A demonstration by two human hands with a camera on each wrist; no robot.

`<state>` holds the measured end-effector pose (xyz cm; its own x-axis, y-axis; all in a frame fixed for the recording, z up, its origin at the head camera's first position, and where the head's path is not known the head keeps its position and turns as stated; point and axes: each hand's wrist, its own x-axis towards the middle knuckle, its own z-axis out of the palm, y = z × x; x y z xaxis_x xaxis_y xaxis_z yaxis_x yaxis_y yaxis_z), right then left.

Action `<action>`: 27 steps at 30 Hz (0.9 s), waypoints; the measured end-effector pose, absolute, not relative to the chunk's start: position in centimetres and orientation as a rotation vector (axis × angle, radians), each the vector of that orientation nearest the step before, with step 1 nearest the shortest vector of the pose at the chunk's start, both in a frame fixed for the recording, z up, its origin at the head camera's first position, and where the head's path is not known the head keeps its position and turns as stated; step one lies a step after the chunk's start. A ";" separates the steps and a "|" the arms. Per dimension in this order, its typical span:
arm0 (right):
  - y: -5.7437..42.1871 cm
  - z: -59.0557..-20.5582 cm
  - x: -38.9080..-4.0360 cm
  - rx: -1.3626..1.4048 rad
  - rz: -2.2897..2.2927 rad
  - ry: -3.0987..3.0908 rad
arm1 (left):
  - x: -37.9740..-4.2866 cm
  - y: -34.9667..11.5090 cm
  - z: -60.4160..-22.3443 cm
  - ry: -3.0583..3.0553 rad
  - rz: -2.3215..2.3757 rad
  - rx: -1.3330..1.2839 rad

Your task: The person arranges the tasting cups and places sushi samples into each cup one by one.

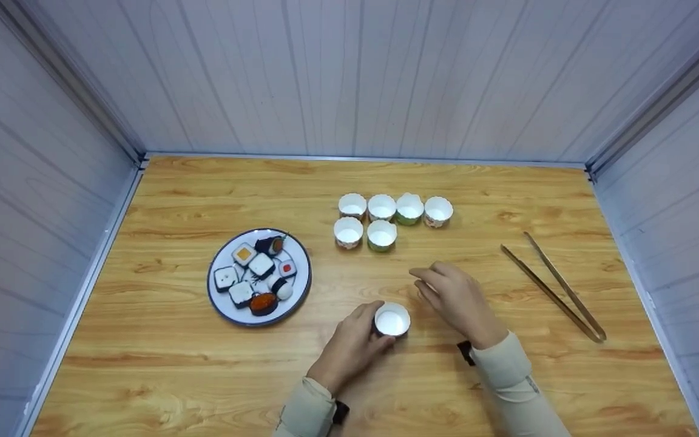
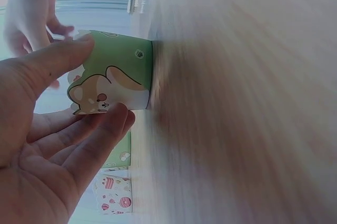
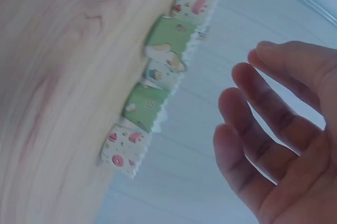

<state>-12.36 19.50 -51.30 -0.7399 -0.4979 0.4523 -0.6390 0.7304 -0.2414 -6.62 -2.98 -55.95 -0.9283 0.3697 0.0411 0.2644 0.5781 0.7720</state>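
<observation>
My left hand [image 1: 349, 344] holds a small paper baking cup [image 1: 392, 321] between thumb and fingers, near the middle front of the table. In the left wrist view this cup [image 2: 120, 68] is green with a cartoon animal face, and its base is close to the wood. From above, its white inside shows nothing in it. My right hand [image 1: 455, 297] hovers to the right of the cup with loosely bent fingers and nothing between them, as the right wrist view also shows. Farther back stand several more paper cups [image 1: 381, 207], green ones and white ones with red prints.
On the left, a blue-rimmed white plate [image 1: 218, 308] carries several sushi pieces [image 1: 261, 265]. Metal tongs [image 1: 559, 288] lie spread on the right side of the wooden table [image 1: 161, 388]. Pale panel walls [image 1: 349, 79] enclose the back and both sides.
</observation>
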 end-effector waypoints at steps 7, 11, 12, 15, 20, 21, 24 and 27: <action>20.0 -51.4 -9.5 1.005 0.648 -2.591 | -6.6 -3.0 -56.0 2.665 1.260 0.511; 20.0 -52.2 -8.3 1.117 0.746 -2.636 | -6.6 -3.0 -56.0 2.672 1.259 0.531; 19.9 -52.4 -8.1 1.139 0.758 -2.652 | -6.6 -3.0 -56.0 2.672 1.263 0.535; 19.5 -53.2 -7.6 1.197 0.772 -2.686 | -6.6 -3.0 -56.0 2.680 1.263 0.540; 18.7 -54.3 -6.9 1.193 0.708 -2.750 | -6.5 -3.0 -56.1 2.689 1.263 0.541; 18.5 -54.4 -6.8 1.183 0.695 -2.759 | -6.5 -2.9 -56.1 2.690 1.264 0.543; 18.2 -54.6 -6.7 1.160 0.665 -2.771 | -6.5 -2.9 -56.1 2.699 1.268 0.550; 18.0 -54.7 -6.7 1.142 0.635 -2.774 | -6.5 -2.9 -56.2 2.698 1.284 0.556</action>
